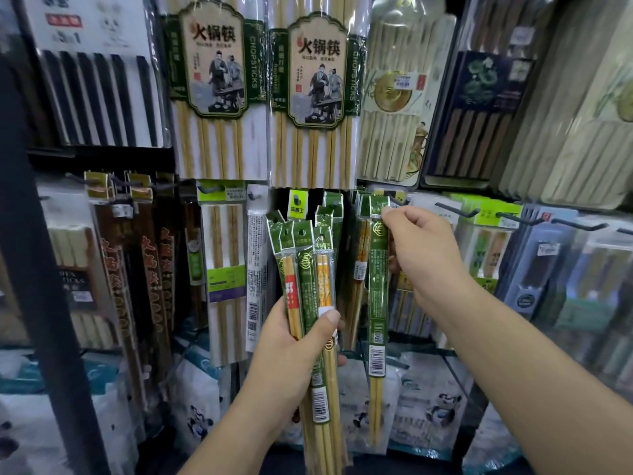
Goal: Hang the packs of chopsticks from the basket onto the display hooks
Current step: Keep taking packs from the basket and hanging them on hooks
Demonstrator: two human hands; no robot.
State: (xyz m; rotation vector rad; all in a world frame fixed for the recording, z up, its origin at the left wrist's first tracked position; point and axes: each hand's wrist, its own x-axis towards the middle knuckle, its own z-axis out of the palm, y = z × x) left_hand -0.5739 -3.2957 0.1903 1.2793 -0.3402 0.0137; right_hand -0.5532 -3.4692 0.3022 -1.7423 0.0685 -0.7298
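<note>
The left hand is gripping a fanned bundle of narrow green chopstick packs round its middle, thumb pressing across the front, the punched header tabs pointing up. The right hand is pinching the header of a single green pack between thumb and forefinger, holding it upright against the lower row of the display. Whether its hole is on a hook is not clear. A white barcode label is showing near that pack's lower end; the small print above it is too blurred to read. Just left of it, similar hanging packs are crowding the same spot, leaving only a thin gap to the bundle.

Above, two large packs are showing "火锅筷" on a tan label, with "CHOPSTICKS" running down a green side strip. A pack of black chopsticks is hanging at upper left. To the right of the right hand, black hooks are jutting forward with their front ends bare. A dark upright post is closing off the left edge.
</note>
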